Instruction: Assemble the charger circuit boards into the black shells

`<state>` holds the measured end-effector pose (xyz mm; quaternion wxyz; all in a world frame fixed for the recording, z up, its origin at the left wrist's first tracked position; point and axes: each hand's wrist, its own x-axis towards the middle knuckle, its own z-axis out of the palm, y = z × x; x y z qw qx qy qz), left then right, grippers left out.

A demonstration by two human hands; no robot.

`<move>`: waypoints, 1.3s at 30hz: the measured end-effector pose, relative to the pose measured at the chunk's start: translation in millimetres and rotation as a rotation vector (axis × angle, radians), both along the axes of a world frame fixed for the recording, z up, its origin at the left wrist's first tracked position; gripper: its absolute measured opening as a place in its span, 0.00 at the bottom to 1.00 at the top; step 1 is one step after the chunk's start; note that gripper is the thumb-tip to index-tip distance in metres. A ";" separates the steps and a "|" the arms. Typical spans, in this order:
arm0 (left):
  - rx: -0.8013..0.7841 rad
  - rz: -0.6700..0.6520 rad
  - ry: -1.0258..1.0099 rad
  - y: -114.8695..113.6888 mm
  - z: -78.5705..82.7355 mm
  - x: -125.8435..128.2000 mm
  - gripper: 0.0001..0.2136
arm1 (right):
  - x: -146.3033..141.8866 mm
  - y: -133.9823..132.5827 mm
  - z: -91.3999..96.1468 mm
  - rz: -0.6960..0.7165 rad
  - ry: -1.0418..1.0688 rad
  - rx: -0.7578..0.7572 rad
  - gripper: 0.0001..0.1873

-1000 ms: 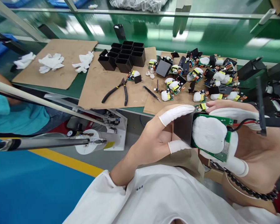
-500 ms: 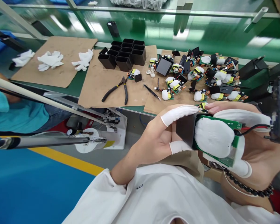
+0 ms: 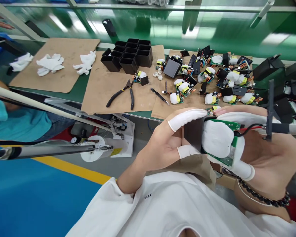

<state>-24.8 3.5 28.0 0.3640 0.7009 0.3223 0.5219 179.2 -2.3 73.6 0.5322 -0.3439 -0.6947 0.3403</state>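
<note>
My left hand (image 3: 162, 141), with white finger cots on some fingers, is closed around a black plastic case (image 3: 193, 133). Gripped by its edges in my right hand (image 3: 268, 148) is a green circuit board (image 3: 233, 126) with a large white pad (image 3: 217, 138) on its face. The board's left end sits inside the mouth of the case; the rest sticks out. Red and black wires run from the board to a black end cap (image 3: 270, 110) with a cable on its far side. White finger cots cover fingers of my right hand too.
Several padded circuit boards (image 3: 209, 98) lie on cardboard at the back right. Black cases (image 3: 129, 64) stand grouped upright at the back middle. Cutting pliers (image 3: 129, 86), tweezers (image 3: 160, 96) and white gloves (image 3: 50, 62) lie on the bench. At left is another person's teal sleeve (image 3: 19, 115).
The board has slid left, deeper into the case, and my right hand has moved left with it. The end cap has turned edge-on. Another person's hand appears at the upper left.
</note>
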 end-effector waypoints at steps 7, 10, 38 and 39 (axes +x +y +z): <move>0.054 -0.037 -0.093 5.0 -6.7 1.7 0.28 | -1.4 -5.4 7.0 -0.046 -0.126 0.024 0.25; 0.008 0.012 -0.047 5.6 -12.5 0.1 0.26 | -0.6 -6.1 7.7 -0.051 -0.148 0.000 0.24; -0.026 -0.101 -0.186 9.5 -48.3 12.2 0.32 | -9.1 -7.1 -35.7 -0.011 0.087 -0.203 0.37; -0.020 -0.092 -0.178 10.0 -47.8 11.9 0.32 | -10.1 -8.1 -32.4 -0.027 0.122 -0.177 0.37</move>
